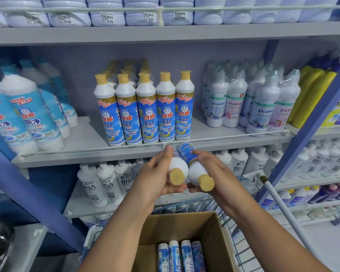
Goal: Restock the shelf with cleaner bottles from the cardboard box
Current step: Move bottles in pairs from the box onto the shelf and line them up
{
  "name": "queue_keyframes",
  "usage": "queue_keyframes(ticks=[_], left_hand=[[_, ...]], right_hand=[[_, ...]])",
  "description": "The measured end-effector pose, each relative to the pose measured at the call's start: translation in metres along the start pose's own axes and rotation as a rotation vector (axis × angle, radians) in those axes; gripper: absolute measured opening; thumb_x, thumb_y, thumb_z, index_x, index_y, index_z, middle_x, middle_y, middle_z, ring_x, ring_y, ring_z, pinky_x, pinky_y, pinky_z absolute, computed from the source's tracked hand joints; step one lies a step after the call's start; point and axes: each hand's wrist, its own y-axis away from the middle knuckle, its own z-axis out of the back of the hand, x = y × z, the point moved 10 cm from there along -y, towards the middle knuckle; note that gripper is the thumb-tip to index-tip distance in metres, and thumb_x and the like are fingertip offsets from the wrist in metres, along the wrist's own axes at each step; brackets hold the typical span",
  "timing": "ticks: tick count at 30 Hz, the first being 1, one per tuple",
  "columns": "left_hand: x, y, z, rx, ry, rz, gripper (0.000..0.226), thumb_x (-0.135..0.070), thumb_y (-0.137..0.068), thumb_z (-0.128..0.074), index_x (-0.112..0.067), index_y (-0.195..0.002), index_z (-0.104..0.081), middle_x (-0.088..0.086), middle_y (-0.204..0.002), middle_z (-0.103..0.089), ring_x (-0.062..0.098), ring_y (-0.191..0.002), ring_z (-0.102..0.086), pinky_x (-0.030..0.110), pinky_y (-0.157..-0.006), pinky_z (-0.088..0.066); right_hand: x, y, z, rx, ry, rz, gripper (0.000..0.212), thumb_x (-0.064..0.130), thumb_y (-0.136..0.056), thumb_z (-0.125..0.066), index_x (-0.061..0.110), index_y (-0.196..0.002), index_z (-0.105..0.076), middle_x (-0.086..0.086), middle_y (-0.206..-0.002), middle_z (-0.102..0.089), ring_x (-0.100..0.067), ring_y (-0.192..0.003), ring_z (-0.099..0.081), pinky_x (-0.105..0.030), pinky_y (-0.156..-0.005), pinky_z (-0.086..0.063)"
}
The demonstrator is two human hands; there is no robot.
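Note:
I hold two cleaner bottles side by side just below the middle shelf's front rail (pixel 224 137), their yellow caps pointing back at me. My left hand (pixel 155 178) grips the left bottle (pixel 177 166). My right hand (pixel 214 171) grips the right bottle (pixel 195 169). On the middle shelf a group of the same white bottles (pixel 144 112) with blue labels and yellow caps stands several rows deep. Below my forearms the open cardboard box (pixel 210 234) has several more bottles (pixel 182 256) lying in it.
The box sits in a blue wire cart (pixel 236 242). Larger blue-and-white bottles (pixel 26 116) stand left of the group and shrink-wrapped white bottles (pixel 251 101) to the right, with bare shelf floor on either side. A white pole (pixel 287 211) leans at the right.

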Motion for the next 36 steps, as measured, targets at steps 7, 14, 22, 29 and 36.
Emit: queue_keyframes(ticks=[7, 14, 22, 29, 36], left_hand=[[-0.003, -0.007, 0.005, 0.145, 0.006, -0.102, 0.105, -0.054, -0.051, -0.091, -0.032, -0.143, -0.047, 0.007, -0.106, -0.07, 0.041, -0.086, -0.073, 0.04, -0.072, -0.063], [-0.007, -0.019, 0.007, 0.068, -0.196, -0.187, 0.09, -0.018, -0.055, -0.095, -0.045, -0.131, -0.057, -0.002, -0.12, -0.069, 0.017, -0.107, -0.069, 0.044, -0.071, -0.063], [-0.038, -0.033, 0.013, -0.103, -0.575, -0.371, 0.069, -0.029, -0.072, -0.089, -0.072, -0.11, -0.051, -0.02, -0.103, -0.072, 0.007, -0.093, -0.07, 0.038, -0.078, -0.062], [-0.055, -0.037, 0.011, -0.138, -0.671, -0.525, 0.069, -0.037, -0.073, -0.087, -0.042, -0.132, -0.052, -0.017, -0.129, -0.049, 0.0, -0.098, -0.064, 0.021, -0.088, -0.051], [-0.087, -0.055, 0.015, -0.138, -0.613, -0.536, 0.065, -0.055, -0.066, -0.082, -0.045, -0.124, -0.055, -0.018, -0.117, -0.067, 0.007, -0.101, -0.065, 0.038, -0.089, -0.056]], right_hand=[[0.017, -0.013, 0.003, 0.101, -0.054, 0.079, 0.07, 0.066, -0.076, -0.068, 0.02, -0.128, -0.061, -0.013, -0.115, -0.067, -0.03, -0.08, -0.071, -0.04, -0.074, -0.062], [0.011, -0.02, 0.007, 0.248, 0.125, 0.123, 0.082, 0.015, -0.065, -0.089, 0.04, -0.134, -0.054, -0.006, -0.128, -0.066, -0.037, -0.114, -0.067, -0.046, -0.097, -0.055], [0.027, -0.031, 0.01, 0.149, 0.222, 0.223, 0.074, -0.004, -0.074, -0.084, 0.033, -0.131, -0.057, -0.002, -0.117, -0.068, -0.026, -0.104, -0.068, -0.042, -0.08, -0.061], [0.046, -0.046, 0.009, 0.087, 0.313, 0.297, 0.062, 0.001, -0.076, -0.084, 0.031, -0.126, -0.06, -0.006, -0.103, -0.072, -0.031, -0.082, -0.073, -0.046, -0.07, -0.063], [0.089, -0.068, -0.003, -0.007, 0.457, 0.401, 0.054, 0.013, -0.082, -0.081, 0.022, -0.128, -0.055, -0.004, -0.108, -0.07, -0.033, -0.066, -0.071, -0.043, -0.054, -0.06]])
